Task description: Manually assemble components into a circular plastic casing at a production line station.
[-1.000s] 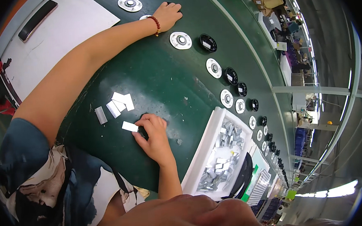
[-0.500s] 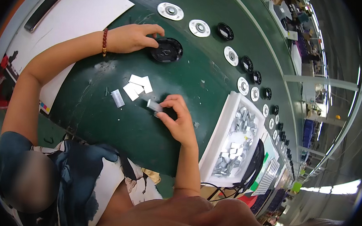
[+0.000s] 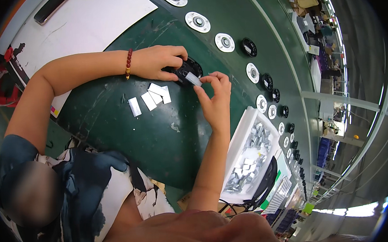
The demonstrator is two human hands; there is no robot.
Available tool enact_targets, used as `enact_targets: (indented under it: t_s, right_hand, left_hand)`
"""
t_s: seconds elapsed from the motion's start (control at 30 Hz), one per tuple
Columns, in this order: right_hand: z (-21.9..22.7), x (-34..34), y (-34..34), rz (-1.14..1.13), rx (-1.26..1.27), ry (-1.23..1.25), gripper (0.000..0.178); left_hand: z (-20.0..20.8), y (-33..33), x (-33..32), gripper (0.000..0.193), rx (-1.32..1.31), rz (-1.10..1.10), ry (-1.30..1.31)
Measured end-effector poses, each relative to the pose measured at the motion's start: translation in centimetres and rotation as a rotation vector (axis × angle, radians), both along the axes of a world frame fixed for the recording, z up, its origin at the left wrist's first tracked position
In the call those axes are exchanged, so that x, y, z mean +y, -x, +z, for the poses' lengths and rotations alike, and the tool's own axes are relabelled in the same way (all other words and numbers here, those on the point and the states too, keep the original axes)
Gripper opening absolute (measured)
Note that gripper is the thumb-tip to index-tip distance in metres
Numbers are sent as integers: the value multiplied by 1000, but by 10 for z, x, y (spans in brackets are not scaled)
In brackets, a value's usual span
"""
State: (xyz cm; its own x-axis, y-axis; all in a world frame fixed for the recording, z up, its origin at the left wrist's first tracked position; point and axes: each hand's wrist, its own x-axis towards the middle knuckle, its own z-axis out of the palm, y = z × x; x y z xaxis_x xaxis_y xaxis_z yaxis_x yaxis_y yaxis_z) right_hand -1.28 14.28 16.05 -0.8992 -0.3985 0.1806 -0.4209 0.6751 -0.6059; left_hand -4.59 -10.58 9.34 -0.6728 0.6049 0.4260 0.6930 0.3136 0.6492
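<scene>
My left hand (image 3: 165, 63) grips the left rim of a round black plastic housing (image 3: 195, 67), which sits on the green tabletop. Between the thumb and fingers of my right hand (image 3: 217, 97) is a small silver rectangular block (image 3: 193, 79). The block is over the near side of the housing; whether it touches the inside I cannot tell. Nearer to me lie several flat white-silver rectangular pieces (image 3: 148, 101), overlapping in a small group. One separate silver piece (image 3: 134, 107) rests just left of them.
To the right stands a white box (image 3: 233, 164) filled with silver pieces, black cables (image 3: 266, 183) beside it. White discs (image 3: 197, 22) and black housings (image 3: 249, 48) line the far side. A white sheet (image 3: 105, 14) with a dark bar-shaped object (image 3: 52, 8) lies far left.
My right hand has moved up and away from me, bringing the silver block to the black housing. My left hand's fingers have closed in on the housing's rim.
</scene>
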Motion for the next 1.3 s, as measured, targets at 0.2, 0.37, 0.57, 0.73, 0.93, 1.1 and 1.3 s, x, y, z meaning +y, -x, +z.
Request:
enact_targets:
  t_s: [0.2,0.37,0.57,0.73,0.93,1.1,1.3]
  right_hand:
    - [-5,-13,15,25,35,-183,23]
    - [-15,-16,23,14,15,-223,22]
    - [-17,-13,20,-30,16,-191,19]
    - [-20,0,9,-6,-3,-165,35]
    - [-25,1,2,30,-4,-210,42]
    - [-28,-2,1,34,30,-242,42]
    - [-28,-1,0,17,44,-221,39]
  left_hand:
    - [4,0,-1,25,-75,-43,21]
    - [1,1,0,25,11,-44,2]
    - [3,0,-2,25,-21,-41,14]
    - [-1,-3,-1,21,76,-18,5]
    - [-6,-3,2,17,152,-5,-3]
    - [-5,-6,2,15,111,10,31]
    - [0,-5,6,14,132,15,80]
